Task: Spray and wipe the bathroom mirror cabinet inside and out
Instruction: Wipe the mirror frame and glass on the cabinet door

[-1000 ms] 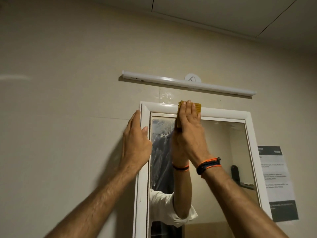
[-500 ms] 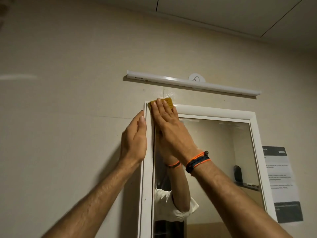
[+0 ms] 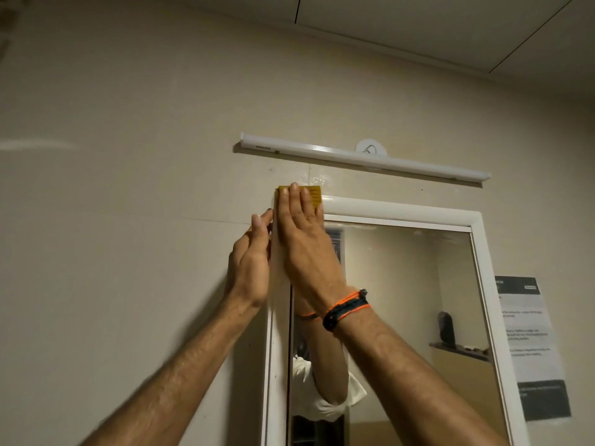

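Right hand (image 3: 302, 239): I see it laid flat on the top left corner of the cabinet (image 3: 399, 210) frame, its fingers (image 3: 293, 201) stretched straight and close together, pointing up.
Cloth (image 3: 314, 195): yellow and ribbed, pinned under my right palm against the frame corner; only its upper edge shows above and to the right of the fingertips. The fingers press it, they do not curl around it.
Left hand (image 3: 249, 265): just left of the right one, on the outer left side of the frame. Its fingers are loosely extended, not wrapped around anything; the thumb tip touches the frame edge near the corner.
Cabinet: white frame on a beige tiled wall (image 3: 128, 188), door shut as far as I can tell, with the left upright running down between my two forearms.
Mirror (image 3: 402, 300): fills the door; it reflects my right forearm, a white sleeve and a dim room with a dark object on a shelf.
Wristbands (image 3: 346, 309): orange and dark cords around my right wrist, doubled in the reflection.
Lamp (image 3: 363, 156): long white tube fixed to the wall above the cabinet, slanting down to the right, unlit.
Droplets (image 3: 317, 180): a few shiny wet spots on the tile between lamp and cloth.
Notice (image 3: 531, 346): printed sheet stuck on the wall right of the cabinet; the text is too small to read.
Ceiling (image 3: 418, 24): pale panels at the far top.
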